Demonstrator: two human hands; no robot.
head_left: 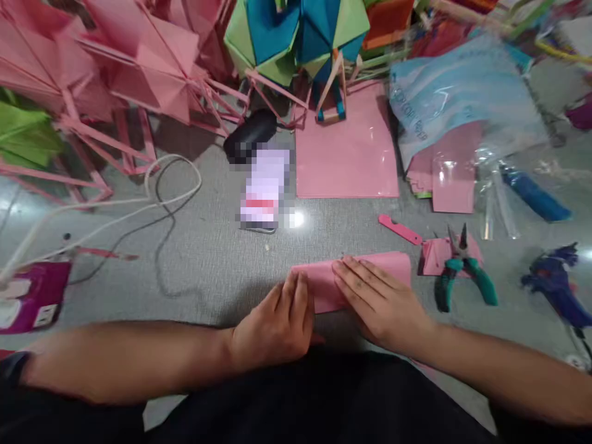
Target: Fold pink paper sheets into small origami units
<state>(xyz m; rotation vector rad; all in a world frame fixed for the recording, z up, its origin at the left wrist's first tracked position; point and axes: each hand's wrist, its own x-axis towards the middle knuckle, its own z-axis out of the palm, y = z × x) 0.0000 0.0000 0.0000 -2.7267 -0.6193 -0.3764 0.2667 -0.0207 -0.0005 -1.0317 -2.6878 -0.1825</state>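
A folded strip of pink paper lies on the grey table near its front edge. My left hand is closed on the strip's left end, fingers bent over it; most of the thumb is hidden. Flat on the middle of the strip rests my right hand, its fingers stretched out and close together. Just right of the strip, green-handled pliers lie on small pink paper pieces. A pink folding cutter is behind the right hand.
Pink sheets lie behind the strip, beside a phone and a dark pouch. Folded paper lanterns line the back. A plastic bag, a glue gun, and a white cord with a purple power strip flank them.
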